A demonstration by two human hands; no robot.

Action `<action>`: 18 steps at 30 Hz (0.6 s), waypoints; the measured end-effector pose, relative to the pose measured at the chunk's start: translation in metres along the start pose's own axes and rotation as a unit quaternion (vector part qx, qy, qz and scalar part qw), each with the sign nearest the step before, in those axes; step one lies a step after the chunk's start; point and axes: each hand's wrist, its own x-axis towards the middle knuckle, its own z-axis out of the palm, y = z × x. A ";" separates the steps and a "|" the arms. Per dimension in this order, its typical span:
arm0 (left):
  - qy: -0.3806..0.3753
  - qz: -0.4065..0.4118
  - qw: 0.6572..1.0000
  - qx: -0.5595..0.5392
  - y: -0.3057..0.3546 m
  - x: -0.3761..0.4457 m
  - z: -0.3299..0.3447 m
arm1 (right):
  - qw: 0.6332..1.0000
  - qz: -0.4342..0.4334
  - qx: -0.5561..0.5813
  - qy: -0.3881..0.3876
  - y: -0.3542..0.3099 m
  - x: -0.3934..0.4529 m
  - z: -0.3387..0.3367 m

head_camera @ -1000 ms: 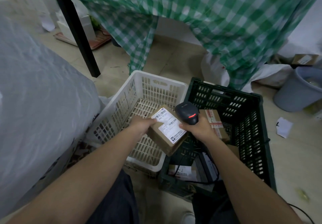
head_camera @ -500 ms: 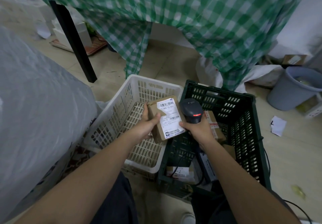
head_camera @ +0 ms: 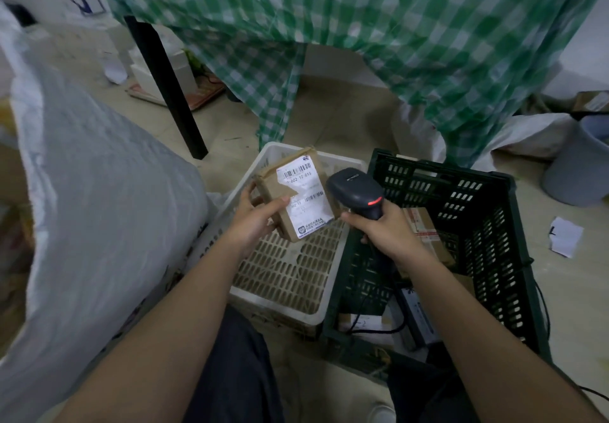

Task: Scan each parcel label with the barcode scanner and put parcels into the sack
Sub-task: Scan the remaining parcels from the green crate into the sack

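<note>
A pale, scuffed floor (head_camera: 230, 132) carries everything here. On it stand a white slotted crate (head_camera: 290, 277) and, touching its right side, a dark green crate (head_camera: 494, 258). A big white sack (head_camera: 99, 225) sits at the left, a grey bucket (head_camera: 573, 172) at the right, with a scrap of white paper (head_camera: 565, 236) near it. A black table leg (head_camera: 168, 90) stands farther back.

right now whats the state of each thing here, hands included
left hand: grips the parcel, thumb on its label
parcel: held above the white crate, label up
right hand: grips the scanner handle
scanner: red light on, head beside the label
white crate: no parcels visible inside
green crate: parcels inside
sack: standing at left
</note>
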 end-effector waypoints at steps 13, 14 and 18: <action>0.031 0.039 0.998 -0.029 -0.002 0.008 -0.004 | 0.988 0.006 -0.145 -0.052 -0.005 -0.025 0.002; 0.031 0.039 0.998 -0.029 -0.002 0.009 -0.005 | 0.988 0.007 -0.147 -0.051 -0.006 -0.026 0.002; 0.030 0.042 0.998 -0.022 -0.003 0.012 -0.006 | 0.988 0.014 -0.144 -0.053 -0.009 -0.029 0.001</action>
